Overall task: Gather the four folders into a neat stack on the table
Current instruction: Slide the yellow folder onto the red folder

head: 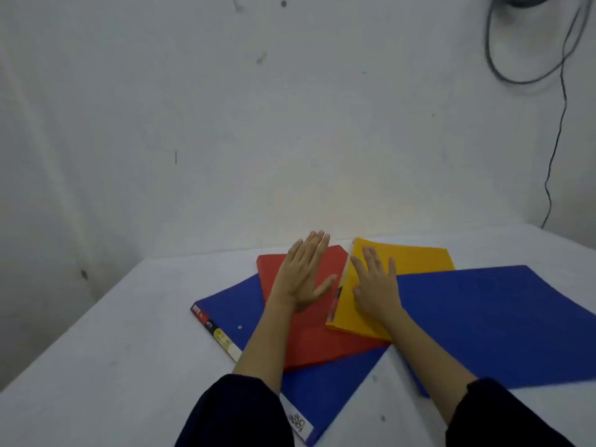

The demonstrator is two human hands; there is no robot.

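Observation:
Four folders lie overlapping on the white table (pixel 96 366). A blue folder (pixel 322 388) with a labelled spine lies lowest at the left. A red folder (pixel 322 337) rests on it. A yellow folder (pixel 416 259) overlaps the red one's right side. A second blue folder (pixel 493 324) lies at the right, over the yellow folder's near corner. My left hand (pixel 303 272) lies flat on the red folder, fingers spread. My right hand (pixel 374 282) lies flat on the yellow folder near its left edge.
A white wall (pixel 225 124) rises just behind the table's far edge. A dark cable (pixel 554 156) hangs down the wall at the far right. Dark sleeves cover both forearms near the bottom of the view.

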